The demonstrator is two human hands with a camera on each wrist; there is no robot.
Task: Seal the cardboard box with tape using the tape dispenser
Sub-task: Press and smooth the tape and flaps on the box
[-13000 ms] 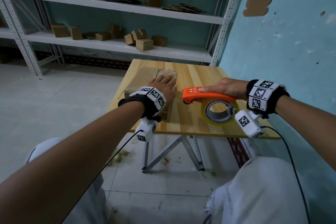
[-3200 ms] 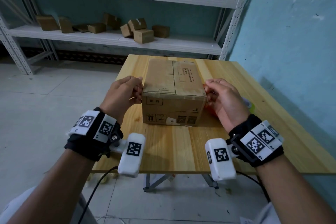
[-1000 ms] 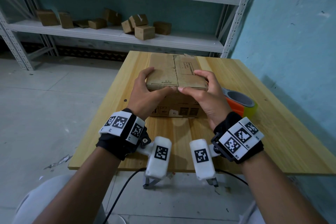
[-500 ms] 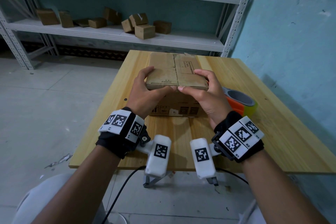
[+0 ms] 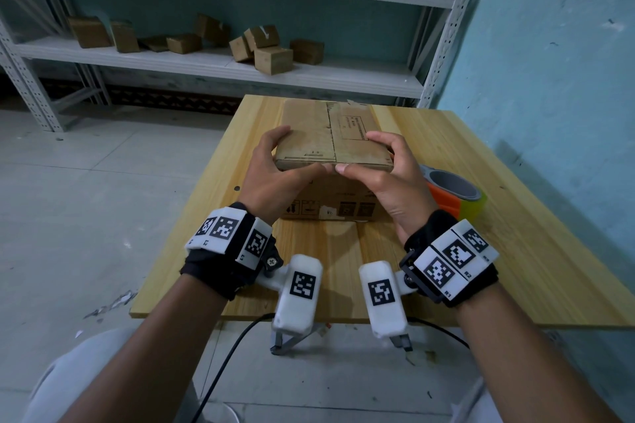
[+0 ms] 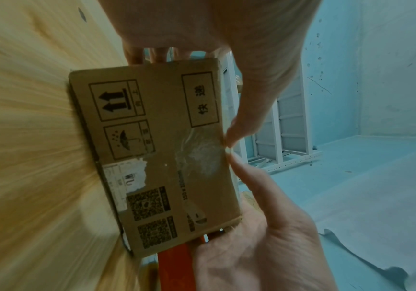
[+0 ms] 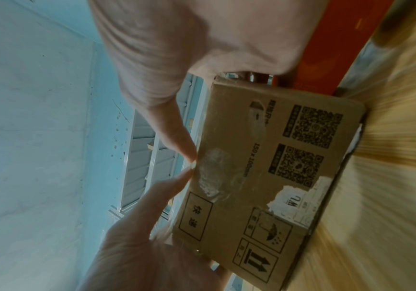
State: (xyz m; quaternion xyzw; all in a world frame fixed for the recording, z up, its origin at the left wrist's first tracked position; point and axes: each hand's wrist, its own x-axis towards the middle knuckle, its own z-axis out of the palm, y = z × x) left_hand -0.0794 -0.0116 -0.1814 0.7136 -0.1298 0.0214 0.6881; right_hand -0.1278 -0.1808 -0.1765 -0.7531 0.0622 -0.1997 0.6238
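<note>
Nothing much has shifted in the last half second: both hands hold the same places on the cardboard box (image 5: 326, 134), and its flaps lie shut as before. Three seconds back my hands were at its two side walls; now they are on top of it at the near edge.

My left hand (image 5: 275, 178) curls over the box's near left corner, fingers on the top face and down the left wall, thumb laid along the near top edge. My right hand (image 5: 385, 175) mirrors it at the near right corner. So each grip is closed around the box, and the two thumb tips meet at the middle of the near edge, right where the flap seam ends.

The box stands on the bench (image 5: 515, 251) at mid-width, nearer the far edge than the near one, its far side close to that far edge. Its long axis runs away from me, and the seam between the top flaps runs the same way. The printed end wall faces me; the wrist views show its arrows, umbrella mark and codes.

The tape dispenser (image 5: 453, 196) lies on the bench just right of the box, behind my right hand, orange body and tape roll showing. Bare bench stretches between the box and the near edge, and more lies right of the dispenser toward the wall-side edge. A narrower strip runs along the left edge.
</note>
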